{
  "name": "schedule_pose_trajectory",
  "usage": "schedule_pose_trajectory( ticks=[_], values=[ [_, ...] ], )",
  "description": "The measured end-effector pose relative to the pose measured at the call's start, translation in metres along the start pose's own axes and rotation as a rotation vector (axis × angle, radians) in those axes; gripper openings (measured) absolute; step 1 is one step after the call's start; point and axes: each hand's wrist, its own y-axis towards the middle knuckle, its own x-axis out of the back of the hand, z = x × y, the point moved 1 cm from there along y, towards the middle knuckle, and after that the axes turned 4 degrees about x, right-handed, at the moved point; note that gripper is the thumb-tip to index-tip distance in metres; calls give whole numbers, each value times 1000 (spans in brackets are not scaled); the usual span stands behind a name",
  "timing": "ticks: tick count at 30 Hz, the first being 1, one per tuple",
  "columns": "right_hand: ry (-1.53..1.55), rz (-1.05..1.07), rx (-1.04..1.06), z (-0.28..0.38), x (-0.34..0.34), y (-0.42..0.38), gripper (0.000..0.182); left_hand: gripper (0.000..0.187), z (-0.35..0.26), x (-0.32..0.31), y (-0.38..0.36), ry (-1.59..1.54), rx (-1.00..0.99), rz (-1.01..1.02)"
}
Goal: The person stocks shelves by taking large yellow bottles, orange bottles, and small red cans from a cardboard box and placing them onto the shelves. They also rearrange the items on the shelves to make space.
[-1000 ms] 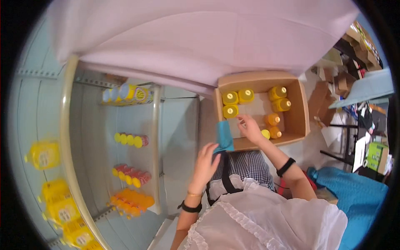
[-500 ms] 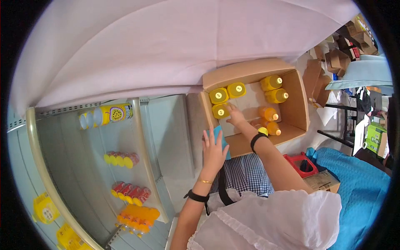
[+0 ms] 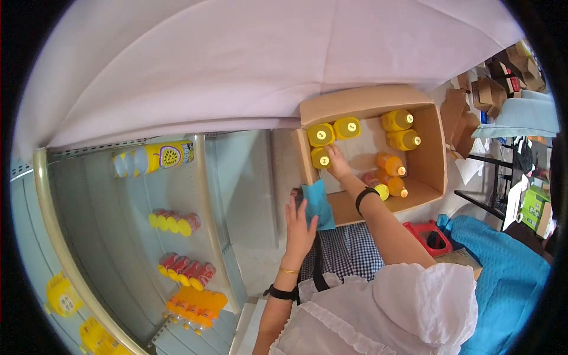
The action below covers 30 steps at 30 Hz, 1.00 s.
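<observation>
Inside the cardboard box [image 3: 371, 207], my right hand [image 3: 338, 165] reaches down with its fingers stretched out beside a yellow-capped bottle [image 3: 320, 158]. Its fingertips are partly hard to make out. Two more yellow bottles [image 3: 347, 128] stand just above them, and another yellow pair [image 3: 404, 139] is at the box's right side. Orange bottles [image 3: 390, 164] and a red can with a yellow end [image 3: 380, 190] lie lower right. My left hand [image 3: 300, 234] is spread and empty outside the box, next to a blue flap [image 3: 318, 204] and a small dark object [image 3: 297, 194].
On the left an open cooler [image 3: 204, 177] holds yellow cans [image 3: 168, 155], small yellow-ended cans [image 3: 174, 222], red cans [image 3: 186, 271] and orange bottles [image 3: 197, 306]. A red stool [image 3: 427, 238] and blue cloth [image 3: 503, 260] are lower right. Pale cloth [image 3: 266, 65] hangs above.
The view has shifted, so the box appears farther right. My right hand has moved down between the yellow bottles. My left hand has moved off the blue flap, slightly lower, baring the dark object.
</observation>
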Motion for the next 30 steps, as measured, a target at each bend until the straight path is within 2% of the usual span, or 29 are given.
schedule_pose_trajectory(
  ticks=[2,3,5,6,8,13,18,20,21,23,24,26,28,30],
  values=[
    [254,-82,-46,-3,-6,2,72,53,-3,6,-1,-40,-9,-35],
    [258,-81,-38,-2,-6,0,72,53,-3,9,-1,-37,-6,-43],
    [420,-205,-171,3,4,-12,77,52,-5,14,-1,-38,-30,-90],
    [418,-208,-166,10,17,-17,77,52,-5,15,-1,-39,-32,-95],
    [407,-172,-324,23,52,-26,80,49,-3,17,2,-98,-40,-109],
    [435,-252,-219,39,103,-40,79,46,-18,22,-1,-145,-62,-133],
    [425,-334,-80,92,182,-54,75,43,-35,29,-1,-197,-99,-144],
    [449,-335,-4,114,208,-62,74,42,-41,34,-2,-535,70,-32],
    [459,-332,34,120,218,-65,74,42,-35,29,-1,-540,61,-53],
    [475,-297,89,134,233,-73,74,46,-12,15,0,-721,136,27],
    [495,-260,118,142,238,-76,74,46,-17,21,-2,-726,124,-22],
    [587,-184,162,160,247,-85,75,54,-33,30,-7,-1152,347,28],
    [634,-127,227,170,246,-95,77,61,-33,36,-8,-1257,353,-30],
    [731,-58,241,180,241,-104,80,62,-39,50,-10,-1571,335,124]
  ],
)
